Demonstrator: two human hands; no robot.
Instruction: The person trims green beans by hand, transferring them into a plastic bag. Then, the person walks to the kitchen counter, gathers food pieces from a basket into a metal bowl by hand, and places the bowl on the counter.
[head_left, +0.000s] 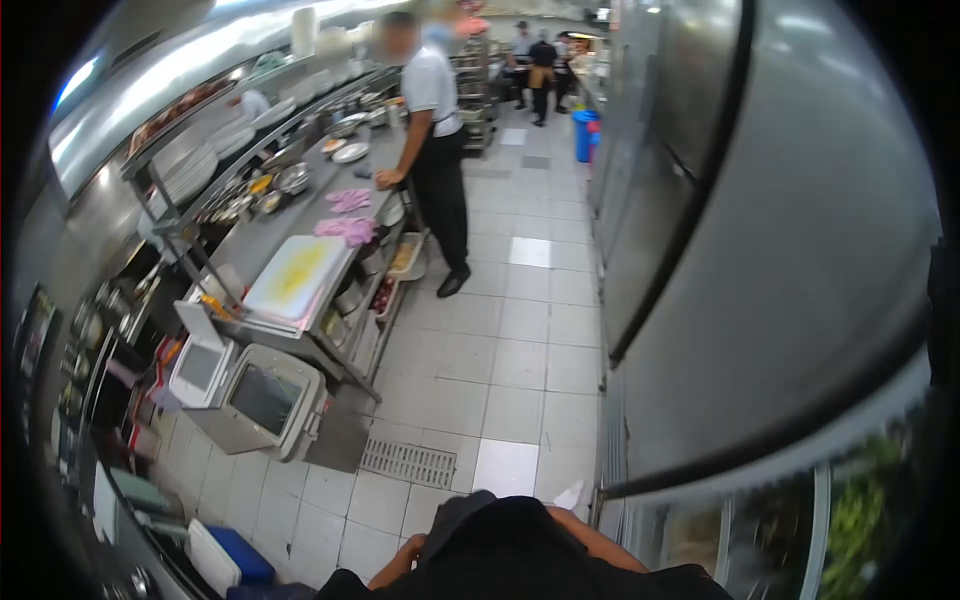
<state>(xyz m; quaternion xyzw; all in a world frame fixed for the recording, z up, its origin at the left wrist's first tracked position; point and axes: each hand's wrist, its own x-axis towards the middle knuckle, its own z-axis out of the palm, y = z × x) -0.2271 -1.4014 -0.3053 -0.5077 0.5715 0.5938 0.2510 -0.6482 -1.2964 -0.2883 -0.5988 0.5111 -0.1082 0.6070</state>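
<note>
At the bottom of the head view, my left hand (410, 548) is partly visible beside dark grey-black cloth (465, 510) in front of my body. Its fingers are mostly hidden, so whether it grips the cloth is unclear. My right forearm (598, 543) reaches in behind the black clothing, which covers the right hand. A small white piece (570, 497), paper or cloth, shows just beyond that forearm; I cannot tell whether it touches my hand.
A steel counter (345, 185) on the left carries a yellow-stained cutting board (298, 275), pink cloths (345, 230) and dishes. A grey bin (275, 400) stands at its near end. One person (435, 130) leans there. Tall steel doors (790, 220) line the right. A floor drain (408, 462) lies ahead.
</note>
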